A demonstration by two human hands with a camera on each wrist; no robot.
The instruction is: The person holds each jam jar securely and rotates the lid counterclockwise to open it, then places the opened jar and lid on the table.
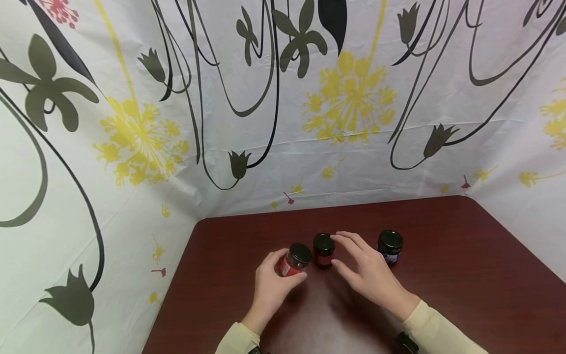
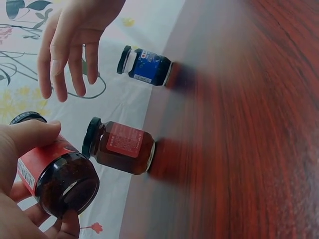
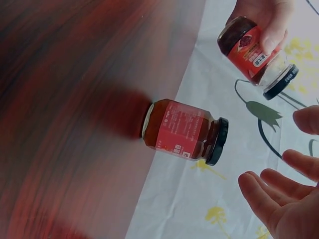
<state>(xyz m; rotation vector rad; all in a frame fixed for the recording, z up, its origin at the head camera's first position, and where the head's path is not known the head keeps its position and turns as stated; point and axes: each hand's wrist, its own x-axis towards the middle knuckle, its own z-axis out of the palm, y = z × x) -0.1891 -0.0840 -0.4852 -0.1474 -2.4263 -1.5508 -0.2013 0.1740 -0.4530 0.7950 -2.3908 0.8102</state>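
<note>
My left hand [image 1: 272, 284] grips a glass jar with a red label and black lid [image 1: 295, 259], tilted and lifted off the table; its dark contents show in the left wrist view. Just right of it, a second jar with a red label [image 3: 179, 130] stands upright on the table. My right hand [image 1: 369, 273] hovers beside that standing jar with fingers spread, thumb apart from the fingers; the right wrist view shows a gap between fingertips and lid. Behind the right hand stands a jar with a blue label and dark lid [image 2: 148, 66], partly hidden by the hand in the head view.
The jars are on a dark red wooden table [image 1: 442, 275] with rounded back corners. A white cloth [image 1: 265, 123] with yellow flowers and grey-green plants hangs behind and along the sides. A dark band [image 1: 407, 342] sits at the right wrist.
</note>
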